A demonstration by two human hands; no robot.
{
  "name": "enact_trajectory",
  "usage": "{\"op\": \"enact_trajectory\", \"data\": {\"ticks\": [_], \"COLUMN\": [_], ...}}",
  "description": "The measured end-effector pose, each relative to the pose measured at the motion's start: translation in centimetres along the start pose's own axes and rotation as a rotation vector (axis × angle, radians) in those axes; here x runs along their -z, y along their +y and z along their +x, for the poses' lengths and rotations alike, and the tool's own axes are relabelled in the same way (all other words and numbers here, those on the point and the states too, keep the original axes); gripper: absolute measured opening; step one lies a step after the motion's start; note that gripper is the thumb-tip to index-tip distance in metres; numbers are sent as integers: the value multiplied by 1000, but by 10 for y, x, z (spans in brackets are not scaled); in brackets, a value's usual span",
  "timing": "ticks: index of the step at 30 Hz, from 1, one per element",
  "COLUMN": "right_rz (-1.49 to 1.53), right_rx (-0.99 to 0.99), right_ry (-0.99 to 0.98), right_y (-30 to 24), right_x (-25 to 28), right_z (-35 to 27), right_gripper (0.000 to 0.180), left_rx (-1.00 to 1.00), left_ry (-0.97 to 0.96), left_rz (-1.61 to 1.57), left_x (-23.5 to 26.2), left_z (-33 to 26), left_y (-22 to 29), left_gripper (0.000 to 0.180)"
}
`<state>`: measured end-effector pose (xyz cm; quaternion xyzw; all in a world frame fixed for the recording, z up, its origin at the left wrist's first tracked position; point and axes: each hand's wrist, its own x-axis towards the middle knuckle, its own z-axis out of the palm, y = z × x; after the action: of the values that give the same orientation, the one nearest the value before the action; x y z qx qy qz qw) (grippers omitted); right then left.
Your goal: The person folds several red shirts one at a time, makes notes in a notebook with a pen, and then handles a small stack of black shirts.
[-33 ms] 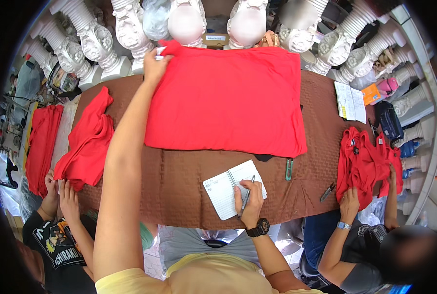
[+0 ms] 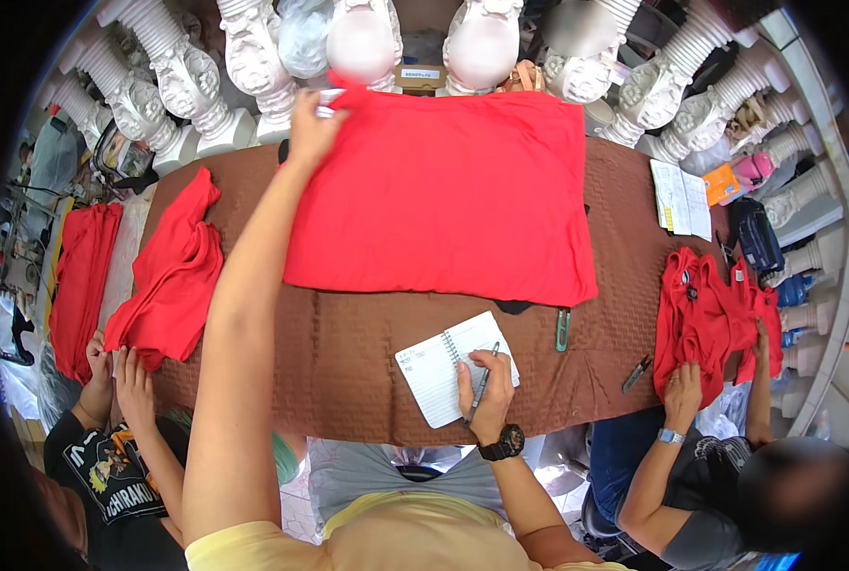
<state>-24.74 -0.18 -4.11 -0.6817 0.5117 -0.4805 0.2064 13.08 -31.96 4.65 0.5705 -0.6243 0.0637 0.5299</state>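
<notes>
Reaching far across, my left hand (image 2: 314,128) is closed on the far left corner of a large red cloth (image 2: 443,200), where a white label (image 2: 329,101) shows by my fingers. That cloth lies spread nearly flat on the brown-covered table (image 2: 339,381). A dark pen (image 2: 482,381) is held in my right hand (image 2: 490,398), which rests on the right page of an open spiral notebook (image 2: 434,381) with a few written lines. A black watch is on my right wrist.
Co-workers sit at both sides, their hands on red cloths (image 2: 172,276) (image 2: 692,324). A green cutter (image 2: 562,329) and a dark cutter (image 2: 636,374) lie right of the notebook. Another open notebook (image 2: 681,198) and a dark pouch (image 2: 760,235) sit far right. White carved balusters (image 2: 191,81) line the back.
My left hand has shifted slightly right with the corner of the red cloth, whose left edge has moved inward. My right hand with the pen has hardly moved.
</notes>
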Motion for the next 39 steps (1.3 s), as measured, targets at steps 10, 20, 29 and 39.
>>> {"op": "enact_trajectory", "data": {"ticks": [10, 20, 29, 39], "right_rz": [-111, -60, -95, -644], "right_rx": [5, -27, 4, 308], "right_ry": [133, 116, 16, 51], "right_y": [-3, -2, -3, 69], "right_x": [4, 2, 29, 79], "right_z": [0, 3, 15, 117], "right_gripper": [15, 22, 27, 51], "left_rx": [-479, -163, -227, -222], "left_ry": [-506, 302, -729, -363], "left_rz": [-62, 397, 247, 502], "left_x": [-2, 59, 69, 126], "left_z": [-114, -10, -173, -191], "left_y": [176, 99, 176, 97], "left_gripper": [40, 36, 79, 68]}}
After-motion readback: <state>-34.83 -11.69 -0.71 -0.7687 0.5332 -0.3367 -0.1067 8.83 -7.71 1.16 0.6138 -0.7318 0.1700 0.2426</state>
